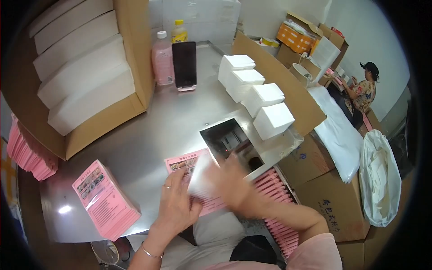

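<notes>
Head view: left hand (pixel 176 206) lies flat, fingers spread, pinning a pink leaflet (pixel 191 173) to the tabletop (pixel 148 135). Right hand (pixel 234 186), blurred, pinches a white napkin (pixel 201 176) over it. Finished pink packets (pixel 279 207) stand just right; a leaflet stack (pixel 105 200) left remains.

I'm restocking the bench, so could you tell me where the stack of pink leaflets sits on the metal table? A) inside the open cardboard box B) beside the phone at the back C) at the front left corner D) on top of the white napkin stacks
C: the stack of pink leaflets lies at the front left corner of the metal table, left of the left hand.
</notes>
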Demonstrator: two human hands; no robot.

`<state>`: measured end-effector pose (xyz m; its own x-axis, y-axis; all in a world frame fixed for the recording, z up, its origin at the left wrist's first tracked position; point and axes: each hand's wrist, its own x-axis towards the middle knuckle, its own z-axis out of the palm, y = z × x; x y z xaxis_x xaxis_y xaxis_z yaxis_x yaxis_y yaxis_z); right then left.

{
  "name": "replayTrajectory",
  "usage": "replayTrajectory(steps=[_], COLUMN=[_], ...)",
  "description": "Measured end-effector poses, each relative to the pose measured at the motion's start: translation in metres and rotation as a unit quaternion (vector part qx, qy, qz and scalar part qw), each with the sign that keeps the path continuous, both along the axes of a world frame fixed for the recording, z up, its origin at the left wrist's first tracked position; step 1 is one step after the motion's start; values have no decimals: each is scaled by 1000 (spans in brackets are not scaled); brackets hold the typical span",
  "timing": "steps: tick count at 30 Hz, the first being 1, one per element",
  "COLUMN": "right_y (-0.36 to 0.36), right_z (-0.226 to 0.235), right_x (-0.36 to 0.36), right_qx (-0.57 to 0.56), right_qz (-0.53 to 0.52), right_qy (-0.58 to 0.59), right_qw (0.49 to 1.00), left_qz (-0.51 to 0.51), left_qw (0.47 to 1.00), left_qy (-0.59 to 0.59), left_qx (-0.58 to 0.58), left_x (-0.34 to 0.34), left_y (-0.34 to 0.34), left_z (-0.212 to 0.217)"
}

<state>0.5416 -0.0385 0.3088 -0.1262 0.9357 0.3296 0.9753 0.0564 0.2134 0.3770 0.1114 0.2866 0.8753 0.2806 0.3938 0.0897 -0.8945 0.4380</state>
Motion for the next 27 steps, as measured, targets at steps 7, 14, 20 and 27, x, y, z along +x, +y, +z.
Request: replayTrajectory(steps=[7, 14, 20, 27], right_y=[64, 15, -27, -34], right_z=[-11, 19, 16, 9], right_x=[-11, 40, 132, 143], right_qx=[-41, 249, 232, 282], right_qz=[-53, -85, -350, -320], right_qy=[133, 100, 8, 102], right_qw=[989, 960, 908, 899], left_qz=[85, 135, 134, 126], left_qw=[996, 985, 986, 982], left_qy=[2, 72, 26, 28], left_qx=[12, 76, 97, 139], left_x=[25, 2, 20, 15], left_y=[-14, 0, -3, -4], left_z=[3, 6, 10, 11])
